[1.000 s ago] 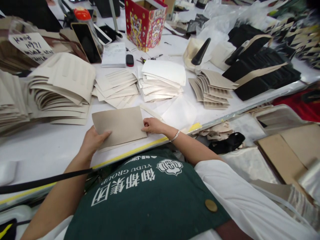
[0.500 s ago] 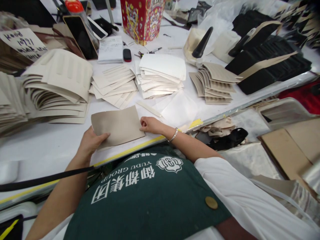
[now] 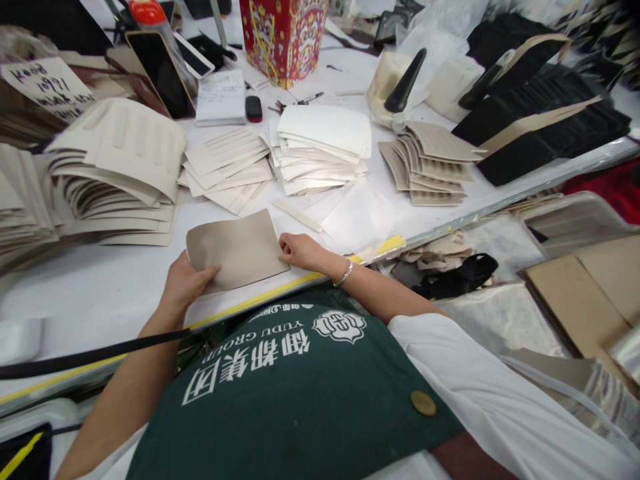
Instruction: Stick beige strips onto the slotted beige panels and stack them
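Observation:
A grey-beige rectangular sheet (image 3: 237, 250), thin like leather or card, lies tilted near the table's front edge between my hands. My left hand (image 3: 189, 279) grips its left end, thumb on top and fingers hidden underneath. Its left side curls upward. My right hand (image 3: 303, 253), with a bracelet at the wrist, is closed with fingertips pinched at the sheet's right edge. Just beyond the sheet lie a narrow pale strip (image 3: 299, 215) and a translucent sheet (image 3: 360, 212).
Behind stand a stack of white sheets (image 3: 325, 140), a fanned pile of pale pieces (image 3: 227, 167) and a tall curved stack (image 3: 120, 167) at left. Brown pieces (image 3: 433, 163) and black pieces (image 3: 540, 127) sit at right. Yellow tape (image 3: 265, 295) runs along the table edge.
The sheet's left end has curled up a little more and shifted slightly right with my left hand. My right hand stays almost where it was.

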Tool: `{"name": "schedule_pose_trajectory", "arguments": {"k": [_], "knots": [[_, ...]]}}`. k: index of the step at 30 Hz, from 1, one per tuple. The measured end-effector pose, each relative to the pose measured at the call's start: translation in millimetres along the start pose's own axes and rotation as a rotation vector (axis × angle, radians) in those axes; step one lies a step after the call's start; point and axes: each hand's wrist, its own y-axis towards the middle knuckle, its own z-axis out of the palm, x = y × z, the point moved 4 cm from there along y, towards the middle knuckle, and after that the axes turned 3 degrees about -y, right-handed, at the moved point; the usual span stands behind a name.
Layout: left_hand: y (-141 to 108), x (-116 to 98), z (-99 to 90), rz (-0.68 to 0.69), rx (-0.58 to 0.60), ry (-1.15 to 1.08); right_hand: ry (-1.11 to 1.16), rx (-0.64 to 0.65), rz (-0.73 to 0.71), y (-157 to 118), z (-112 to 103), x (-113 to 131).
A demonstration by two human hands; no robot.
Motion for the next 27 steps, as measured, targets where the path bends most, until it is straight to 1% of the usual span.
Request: {"name": "schedule_pose_trajectory", "arguments": {"k": [2, 4, 7, 9, 10, 12, 14, 16, 19, 24, 27], "knots": [[-0.9, -1.4, -0.2, -0.007, 0.001, -0.002, -0.054, 0.002, 0.002, -0.6, 1.0, 2.0], [-3.1, -5.0, -3.2, 0.023, 0.004, 0.018, -0.115, 0.0, 0.005, -1.8, 2.5, 4.3], [-9.1, -8.7, -12.2, 0.081, 0.033, 0.156, -0.175, 0.004, 0.021, -4.0, 6.1, 6.6], [-13.6, -4.8, -18.5, 0.059, 0.067, 0.259, -0.184, 0.008, 0.033, -4.9, 8.3, 6.8], [-15.7, -1.0, -20.7, 0.037, 0.088, 0.27, -0.186, 0.01, 0.036, -5.0, 9.2, 6.7], [-19.0, 7.7, -22.5, 0.011, 0.123, 0.19, -0.19, 0.013, 0.038, -4.8, 10.9, 6.4], [-20.9, 16.5, -20.9, -0.01, 0.15, 0.034, -0.191, 0.022, 0.037, -4.2, 12.6, 6.2], [-21.8, 24.3, -17.7, -0.059, 0.172, -0.116, -0.186, 0.028, 0.043, -4.1, 14.2, 6.3], [-22.1, 29.7, -13.9, -0.117, 0.208, -0.261, -0.173, 0.025, 0.058, -4.7, 16.2, 6.3], [-22.4, 32.5, -13.0, -0.129, 0.234, -0.352, -0.146, 0.016, 0.055, -4.9, 19.0, 5.2], [-22.2, 35.9, -12.2, -0.097, 0.218, -0.352, -0.143, 0.018, 0.056, -4.2, 20.2, 4.0]]}}
